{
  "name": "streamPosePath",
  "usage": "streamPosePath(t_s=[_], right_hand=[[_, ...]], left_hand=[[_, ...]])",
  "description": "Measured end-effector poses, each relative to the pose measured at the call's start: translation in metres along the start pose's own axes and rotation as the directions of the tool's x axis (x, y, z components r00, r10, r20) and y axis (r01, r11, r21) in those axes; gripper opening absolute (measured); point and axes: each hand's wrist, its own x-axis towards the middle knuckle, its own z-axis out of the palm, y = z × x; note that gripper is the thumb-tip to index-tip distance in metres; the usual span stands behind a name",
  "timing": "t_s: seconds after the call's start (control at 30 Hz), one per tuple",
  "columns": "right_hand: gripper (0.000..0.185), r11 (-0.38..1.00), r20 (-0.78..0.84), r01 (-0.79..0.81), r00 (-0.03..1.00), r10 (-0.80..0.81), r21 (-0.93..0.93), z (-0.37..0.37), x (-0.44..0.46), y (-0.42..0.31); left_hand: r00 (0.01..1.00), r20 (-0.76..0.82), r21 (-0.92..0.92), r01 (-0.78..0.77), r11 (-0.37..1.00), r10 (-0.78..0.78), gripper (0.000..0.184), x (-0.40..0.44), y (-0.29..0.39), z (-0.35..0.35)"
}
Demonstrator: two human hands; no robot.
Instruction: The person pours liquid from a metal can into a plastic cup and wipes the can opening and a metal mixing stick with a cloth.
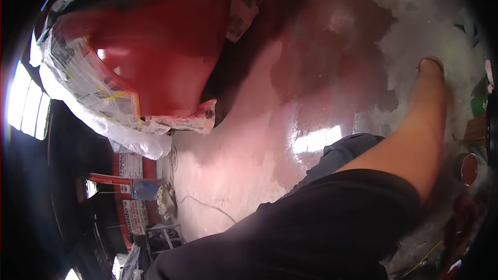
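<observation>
Closest to you, your black sleeve (290,223) crosses the lower part of the view, and your bare forearm (415,129) runs from it toward the upper right, narrowing to a dark band (431,60). Your fingers are hidden past that end, so I cannot tell whether they are open, closed or gripping anything, or which hand it is. Dark grey cloth (345,150) shows just behind your sleeve. Near your forearm, at the right edge, is a round container (469,169) with a reddish face. Beyond, the floor (223,161) is pale with wide reddish patches and a bright reflection. The glossy red panel (161,67) is at the upper left, well apart from your arm, edged by newspaper (78,59) and yellow tape (138,106), with clear plastic (140,142) beside it. Farther back are printed signs (135,217) and a bright window (27,101).
</observation>
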Motion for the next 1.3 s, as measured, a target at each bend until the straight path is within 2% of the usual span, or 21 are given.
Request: streamPosePath(t_s=[0.13,0.2,0.23,0.33,0.37,0.47,0.53,0.67,0.73,0.8,0.87,0.9,0.97,1.0,1.07,1.1,1.17,1.23,1.27,1.3], right_hand=[[0.080,1.000,-0.016,0.002,1.000,-0.002,0.004,-0.013,-0.010,0.114],[0.077,0.997,-0.059,0.070,0.996,-0.071,-0.024,-0.016,-0.009,0.125],[0.077,0.990,-0.102,0.129,0.986,-0.135,-0.065,-0.023,-0.004,0.098],[0.075,0.970,-0.089,-0.071,0.992,0.094,0.231,-0.030,-0.003,0.009],[0.076,0.987,-0.103,0.011,0.995,0.006,0.162,-0.032,-0.002,0.026],[0.079,0.993,-0.139,0.082,0.988,-0.071,0.081,-0.034,-0.002,0.056],[0.080,0.987,-0.145,0.085,0.987,-0.064,0.139,-0.033,0.002,0.032],[0.080,0.976,-0.132,0.175,0.979,-0.158,0.127,-0.037,0.014,0.034],[0.080,0.966,-0.181,0.123,0.980,-0.082,0.229,-0.035,0.013,0.021],[0.081,0.956,-0.221,0.079,0.975,-0.015,0.283,-0.034,0.009,0.003],[0.081,0.944,-0.204,0.106,0.978,-0.042,0.312,-0.036,0.003,0.024],[0.081,0.942,-0.207,0.115,0.977,-0.049,0.316,-0.037,-0.001,0.037],[0.081,0.952,-0.263,0.112,0.964,-0.035,0.283,-0.038,-0.004,0.053],[0.080,0.958,-0.270,0.131,0.961,-0.060,0.254,-0.038,-0.005,0.055],[0.080,0.967,-0.285,0.169,0.952,-0.109,0.193,-0.038,-0.008,0.052],[0.080,0.971,-0.275,0.197,0.949,-0.155,0.135,-0.038,-0.008,0.056],[0.083,0.973,-0.270,0.186,0.952,-0.145,0.134,-0.039,-0.009,0.062],[0.087,0.964,-0.283,0.110,0.958,-0.038,0.242,-0.040,-0.006,0.062],[0.087,0.974,-0.287,0.127,0.955,-0.069,0.190,-0.043,-0.007,0.074],[0.087,0.980,-0.291,0.145,0.952,-0.100,0.137,-0.046,-0.008,0.085]], left_hand=[[0.997,-0.058,0.018,0.059,0.998,-0.057,0.064,-0.012,-0.007,-0.014],[0.992,-0.081,0.021,0.096,0.995,-0.094,0.063,-0.022,-0.017,-0.024],[0.995,-0.059,0.043,0.086,0.995,-0.083,0.063,-0.031,-0.016,-0.030],[0.995,0.046,0.135,0.086,0.987,-0.093,0.072,-0.041,-0.023,-0.041],[0.996,0.001,0.135,0.094,0.986,-0.095,0.079,-0.036,-0.028,-0.041],[0.987,-0.103,0.078,0.135,0.988,-0.127,0.098,-0.024,-0.044,-0.041],[0.975,-0.140,-0.029,0.170,0.985,-0.172,0.110,-0.019,-0.042,-0.048],[0.980,-0.092,0.061,0.183,0.981,-0.177,0.111,-0.055,-0.022,-0.060],[0.982,-0.021,0.134,0.190,0.973,-0.189,0.111,-0.061,-0.021,-0.055],[0.981,-0.077,0.141,0.186,0.973,-0.176,0.095,-0.062,-0.019,-0.050],[0.982,-0.096,0.159,0.176,0.971,-0.163,0.075,-0.051,-0.024,-0.051],[0.990,-0.046,0.208,0.142,0.968,-0.136,0.063,-0.036,-0.031,-0.049],[0.993,0.116,0.476,-0.055,0.878,-0.001,0.046,0.007,-0.039,-0.038],[0.990,0.140,0.476,-0.064,0.877,-0.004,0.044,0.010,-0.039,-0.037],[0.981,0.127,0.102,0.131,0.986,-0.144,0.048,0.006,-0.038,-0.037],[0.984,0.128,0.129,0.103,0.986,-0.120,0.049,0.016,-0.040,-0.034],[0.987,0.138,0.182,0.053,0.982,-0.078,0.051,0.039,-0.047,-0.027],[0.981,0.145,0.076,0.120,0.990,-0.130,0.051,0.021,-0.031,-0.032],[0.977,0.148,0.023,0.151,0.988,-0.152,0.052,0.013,-0.025,-0.038],[0.974,0.158,0.079,0.150,0.985,-0.161,0.052,0.015,-0.027,-0.040]])
